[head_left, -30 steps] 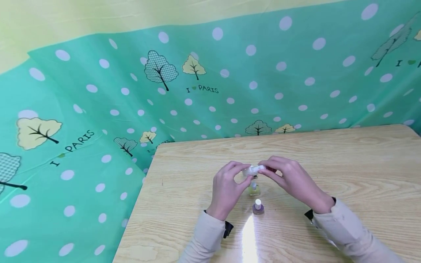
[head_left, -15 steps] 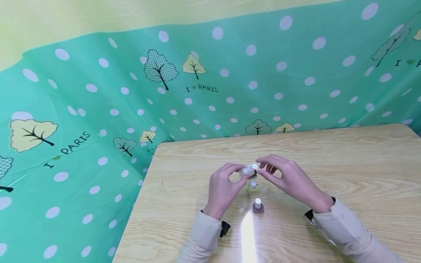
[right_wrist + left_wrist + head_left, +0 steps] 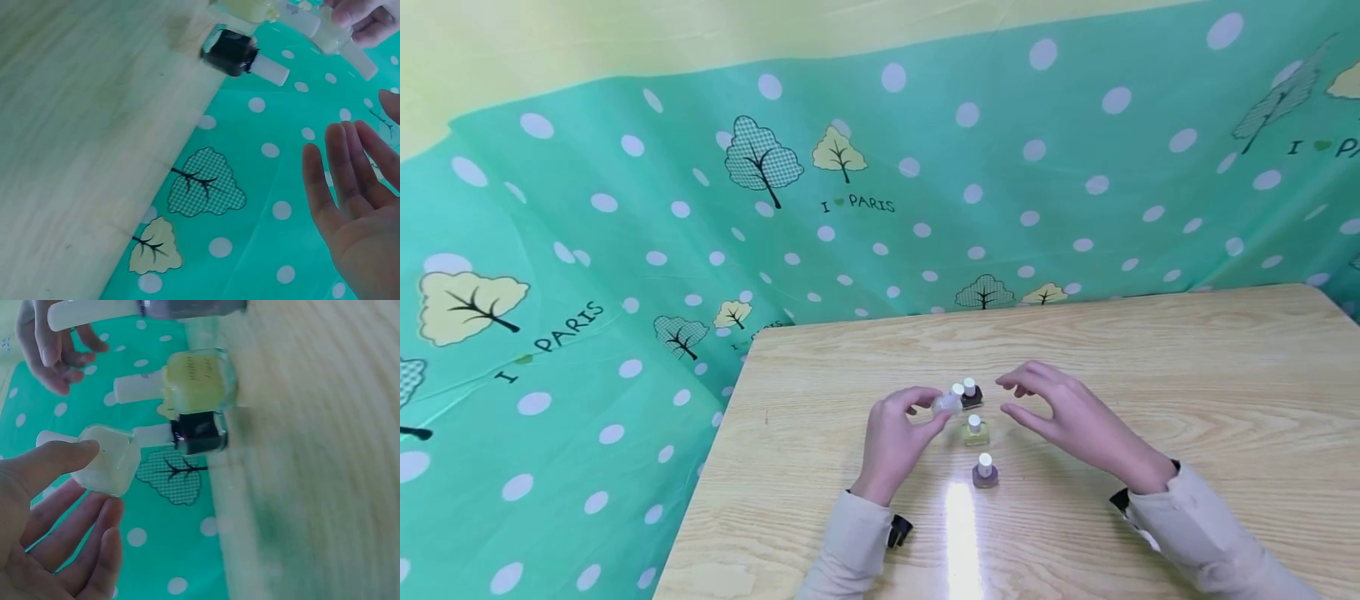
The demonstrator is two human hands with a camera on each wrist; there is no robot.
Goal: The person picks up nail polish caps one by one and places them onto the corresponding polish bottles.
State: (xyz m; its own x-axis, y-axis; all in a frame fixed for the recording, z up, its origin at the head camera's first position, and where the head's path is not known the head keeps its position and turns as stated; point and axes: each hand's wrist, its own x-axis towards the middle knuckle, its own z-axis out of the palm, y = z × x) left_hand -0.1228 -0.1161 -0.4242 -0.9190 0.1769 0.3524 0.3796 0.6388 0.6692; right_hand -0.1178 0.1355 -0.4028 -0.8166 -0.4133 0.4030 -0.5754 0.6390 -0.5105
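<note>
Between thumb and fingers, my left hand (image 3: 897, 435) pinches a whitish nail polish bottle (image 3: 107, 459) with a white cap, held above the table. My right hand (image 3: 1071, 417) hovers to the right with fingers relaxed and apart, touching nothing. Just beyond the held bottle stands a black nail polish bottle (image 3: 972, 396). Nearer to me are a yellow nail polish bottle (image 3: 976, 433) and then a purple one, the purple nail polish bottle (image 3: 985, 476). All three stand upright in a rough row with white caps on.
The wooden table (image 3: 820, 500) carries a bright light reflection in front of the purple bottle. A green dotted cloth (image 3: 880, 167) printed with trees hangs behind the table and along its left side.
My right hand has let go of the whitish bottle's cap and drawn away to the right. My left hand has moved left and lower, turning the bottle more upright.
</note>
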